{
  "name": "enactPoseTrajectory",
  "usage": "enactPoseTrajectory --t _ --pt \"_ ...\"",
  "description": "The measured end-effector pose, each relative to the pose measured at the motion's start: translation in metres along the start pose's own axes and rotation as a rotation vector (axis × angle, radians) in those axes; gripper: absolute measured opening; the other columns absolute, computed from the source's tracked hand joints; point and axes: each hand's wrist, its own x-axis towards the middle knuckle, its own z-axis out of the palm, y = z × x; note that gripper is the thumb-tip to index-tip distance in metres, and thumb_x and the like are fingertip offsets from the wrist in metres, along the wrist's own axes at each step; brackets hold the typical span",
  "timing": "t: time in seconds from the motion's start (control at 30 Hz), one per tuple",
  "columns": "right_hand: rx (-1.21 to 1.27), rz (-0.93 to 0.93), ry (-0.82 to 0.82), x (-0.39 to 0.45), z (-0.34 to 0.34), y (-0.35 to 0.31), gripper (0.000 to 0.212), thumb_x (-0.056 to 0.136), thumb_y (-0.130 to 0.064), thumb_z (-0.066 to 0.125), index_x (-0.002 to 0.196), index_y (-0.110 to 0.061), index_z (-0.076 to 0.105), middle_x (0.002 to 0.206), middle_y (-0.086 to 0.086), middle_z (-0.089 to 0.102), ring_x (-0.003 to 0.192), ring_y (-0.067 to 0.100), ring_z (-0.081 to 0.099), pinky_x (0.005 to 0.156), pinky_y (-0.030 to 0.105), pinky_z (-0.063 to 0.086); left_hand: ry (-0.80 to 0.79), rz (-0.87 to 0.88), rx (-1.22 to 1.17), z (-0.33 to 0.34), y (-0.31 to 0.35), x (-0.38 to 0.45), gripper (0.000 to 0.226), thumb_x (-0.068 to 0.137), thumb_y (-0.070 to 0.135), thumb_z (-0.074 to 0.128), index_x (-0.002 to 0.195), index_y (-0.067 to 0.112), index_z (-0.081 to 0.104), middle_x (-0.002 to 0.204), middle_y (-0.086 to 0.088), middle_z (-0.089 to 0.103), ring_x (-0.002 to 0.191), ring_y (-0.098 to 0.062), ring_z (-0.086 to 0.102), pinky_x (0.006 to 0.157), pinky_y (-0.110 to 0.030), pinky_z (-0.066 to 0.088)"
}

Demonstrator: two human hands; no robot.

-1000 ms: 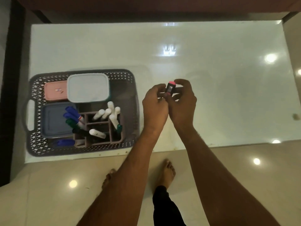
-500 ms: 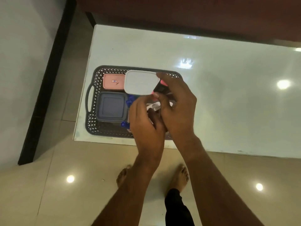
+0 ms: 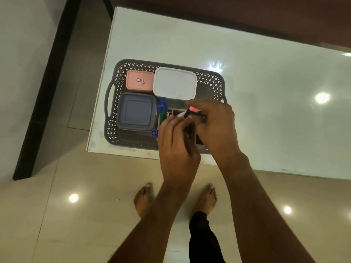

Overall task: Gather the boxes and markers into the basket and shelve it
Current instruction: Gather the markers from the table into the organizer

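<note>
The basket, a dark grey plastic tray with a lattice wall and loop handles, sits at the near left corner of the glossy white bench, its near wall just inside the bench's front edge and its left handle close to the left edge. To the right of the basket the bench top lies bare and wide, reflecting ceiling lights.

Three boxes with rounded corners lie flat in the basket. The pink box is at the far left and carries a small red-framed label; its writing is too small to read. The white box is beside it on the right, touching or nearly so. The grey-blue box, square with a raised inner panel on its lid, lies in front of the pink one. Just right of it stand blue and green markers in a divided holder, mostly hidden by the hands, and one blue cap shows near the basket's front.

Both hands hover over the right half of the basket. The right hand has its fingers curled round a black marker with a pink cap. The left hand is half curled, its fingertips at the marker's lower end; whether it grips it cannot be told.

Beige glossy floor tiles lie below, with two bare feet.
</note>
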Motion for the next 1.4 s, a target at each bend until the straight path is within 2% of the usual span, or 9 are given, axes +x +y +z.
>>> enactPoseTrajectory --t 0.13,0.3,0.43,0.53,0.73,0.87,1.0,1.3,1.4 --pt "0.003 0.011 -0.087 0.002 -0.002 -0.008 0.029 0.096 -0.012 0.068 0.122 -0.022 0.074 0.120 0.003 0.074 0.094 0.007 0.057 0.093 0.013 0.036 -0.001 0.021 0.045 0.004 -0.006 -0.007 0.027 0.090 0.010 0.063 0.113 -0.002 0.071 0.112 -0.016 0.073 0.119 -0.028 0.056 0.095 -0.055 0.054" --pt "-0.006 -0.002 -0.122 0.002 -0.008 -0.008 0.027 0.094 -0.008 0.070 0.118 -0.019 0.076 0.117 0.004 0.075 0.101 0.015 0.066 0.080 -0.005 0.026 0.028 -0.019 0.022 0.008 -0.006 -0.008 0.027 0.083 0.002 0.070 0.110 0.002 0.071 0.111 -0.013 0.071 0.112 -0.026 0.058 0.087 -0.051 0.054" --pt "0.008 0.027 -0.102 0.002 -0.010 -0.004 0.028 0.094 -0.010 0.070 0.119 -0.020 0.076 0.120 0.002 0.075 0.109 0.017 0.067 0.082 -0.006 0.024 0.042 -0.032 -0.029 0.009 -0.006 -0.006 0.019 0.085 0.000 0.066 0.103 -0.001 0.070 0.105 -0.015 0.070 0.109 -0.031 0.060 0.089 -0.049 0.056" --pt "0.021 0.024 -0.140 0.003 -0.007 -0.004 0.030 0.094 -0.009 0.069 0.121 -0.020 0.075 0.120 0.003 0.074 0.109 0.017 0.067 0.091 0.005 0.036 0.006 -0.023 -0.101 0.011 -0.005 -0.011 0.020 0.082 -0.006 0.072 0.101 -0.002 0.069 0.100 -0.016 0.070 0.099 -0.024 0.065 0.080 -0.038 0.061" --pt "-0.126 0.017 -0.304 0.007 0.002 0.000 0.025 0.094 -0.007 0.068 0.116 -0.013 0.076 0.109 0.009 0.076 0.100 0.023 0.070 0.093 0.024 0.048 -0.065 -0.063 -0.114 0.018 -0.011 -0.030 0.019 0.087 0.007 0.067 0.104 -0.002 0.070 0.100 -0.015 0.074 0.102 -0.017 0.063 0.100 -0.009 0.043" --pt "-0.161 -0.011 -0.299 0.010 0.000 -0.001 0.025 0.096 -0.011 0.066 0.119 -0.014 0.074 0.112 0.006 0.075 0.098 0.016 0.066 0.084 0.014 0.037 -0.086 -0.051 -0.109 0.019 -0.014 -0.030 0.020 0.090 0.011 0.064 0.108 0.001 0.067 0.102 -0.014 0.073 0.101 -0.021 0.067 0.098 -0.016 0.047" --pt "-0.181 -0.040 -0.305 0.011 0.001 0.000 0.026 0.090 -0.010 0.072 0.115 -0.013 0.075 0.109 0.007 0.075 0.102 0.023 0.067 0.094 0.028 0.048 -0.079 -0.062 -0.144 0.021 -0.014 -0.027 0.023 0.091 0.013 0.062 0.113 0.014 0.056 0.101 -0.012 0.072 0.095 -0.023 0.070 0.087 -0.028 0.057" --pt "-0.195 -0.014 -0.296 0.013 0.005 0.002 0.034 0.096 -0.011 0.067 0.129 -0.018 0.070 0.126 0.006 0.072 0.115 0.023 0.066 0.107 0.026 0.043 -0.112 -0.096 -0.148 0.020 -0.015 -0.024 0.032 0.090 0.006 0.070 0.114 0.019 0.052 0.098 -0.011 0.071 0.090 -0.020 0.069 0.082 -0.024 0.056" --pt "-0.135 -0.046 -0.174 0.010 0.006 0.006 0.029 0.094 -0.006 0.068 0.120 -0.016 0.076 0.113 0.008 0.076 0.104 0.024 0.070 0.093 0.020 0.043 -0.120 -0.064 -0.177 0.020 -0.015 -0.021 0.036 0.087 0.002 0.072 0.113 0.017 0.053 0.098 -0.012 0.071 0.089 -0.021 0.068 0.080 -0.023 0.056"
